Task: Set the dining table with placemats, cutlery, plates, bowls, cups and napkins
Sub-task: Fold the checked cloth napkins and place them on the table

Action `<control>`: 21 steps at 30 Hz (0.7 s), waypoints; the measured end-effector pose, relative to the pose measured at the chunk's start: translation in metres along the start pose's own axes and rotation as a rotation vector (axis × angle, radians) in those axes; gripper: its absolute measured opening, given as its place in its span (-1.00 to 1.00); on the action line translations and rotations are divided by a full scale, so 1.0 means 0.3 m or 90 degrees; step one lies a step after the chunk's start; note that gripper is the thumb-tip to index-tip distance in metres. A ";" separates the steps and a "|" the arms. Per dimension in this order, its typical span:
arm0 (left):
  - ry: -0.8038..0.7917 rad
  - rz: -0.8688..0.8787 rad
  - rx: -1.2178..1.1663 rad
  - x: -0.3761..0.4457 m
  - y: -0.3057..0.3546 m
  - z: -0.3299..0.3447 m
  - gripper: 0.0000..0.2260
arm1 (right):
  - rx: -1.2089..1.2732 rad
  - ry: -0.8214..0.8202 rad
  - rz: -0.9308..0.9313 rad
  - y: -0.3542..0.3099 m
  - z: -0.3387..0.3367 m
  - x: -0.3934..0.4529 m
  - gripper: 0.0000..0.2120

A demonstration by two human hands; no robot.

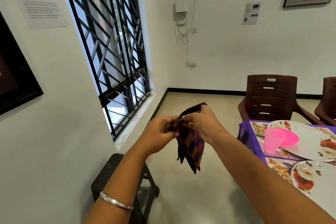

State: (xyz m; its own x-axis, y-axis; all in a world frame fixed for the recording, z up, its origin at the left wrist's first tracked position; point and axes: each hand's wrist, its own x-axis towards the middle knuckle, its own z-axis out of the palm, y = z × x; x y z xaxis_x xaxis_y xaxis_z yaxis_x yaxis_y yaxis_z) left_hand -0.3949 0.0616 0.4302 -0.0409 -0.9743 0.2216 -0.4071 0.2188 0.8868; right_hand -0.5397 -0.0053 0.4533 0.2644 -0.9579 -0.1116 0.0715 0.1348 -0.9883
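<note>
Fingers (pixel 179 116) of both hands pinch the top edge of a checked napkin (pixel 190 143), left hand (pixel 160 132) and right hand (pixel 203 123) closed on it in mid-air, cloth hanging down, well left of the table (pixel 245 136) with plates (pixel 312 142) and pink cup (pixel 271 139).

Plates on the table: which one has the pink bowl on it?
The far plate, next to the brown chair. The pink bowl sits on it behind the pink cup; the near plate carries no bowl.
</note>
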 end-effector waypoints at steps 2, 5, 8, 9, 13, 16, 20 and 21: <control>-0.014 -0.010 0.010 0.003 0.006 -0.011 -0.53 | -0.049 0.009 -0.015 0.001 0.000 0.007 -0.64; -0.020 -0.020 0.024 0.002 0.012 -0.018 -0.48 | -0.178 0.025 -0.047 0.004 -0.006 0.020 -0.60; -0.027 -0.041 0.033 0.001 0.005 -0.027 -0.47 | -0.233 0.028 -0.059 -0.002 -0.014 0.020 -0.63; -0.027 -0.048 0.028 -0.001 0.003 -0.028 -0.48 | -0.244 0.031 -0.063 -0.002 -0.015 0.021 -0.64; -0.022 -0.053 0.008 -0.013 0.015 -0.011 -0.54 | -0.291 0.052 -0.070 0.002 -0.013 0.020 -0.63; -0.006 -0.050 0.007 -0.019 0.021 0.003 -0.57 | -0.298 0.050 -0.074 0.011 -0.009 0.016 -0.62; 0.039 -0.048 0.034 -0.015 0.014 0.021 -0.59 | -0.303 0.051 -0.082 0.012 -0.007 0.013 -0.63; 0.045 -0.046 0.047 -0.015 0.012 0.023 -0.61 | -0.304 0.049 -0.085 0.011 -0.007 0.011 -0.64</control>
State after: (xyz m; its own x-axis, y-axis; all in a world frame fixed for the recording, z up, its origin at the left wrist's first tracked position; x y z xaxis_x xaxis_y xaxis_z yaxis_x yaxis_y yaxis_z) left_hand -0.4025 0.0664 0.4295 0.0550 -0.9806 0.1883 -0.4734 0.1404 0.8696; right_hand -0.5405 -0.0085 0.4495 0.2097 -0.9773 0.0292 -0.3528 -0.1035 -0.9300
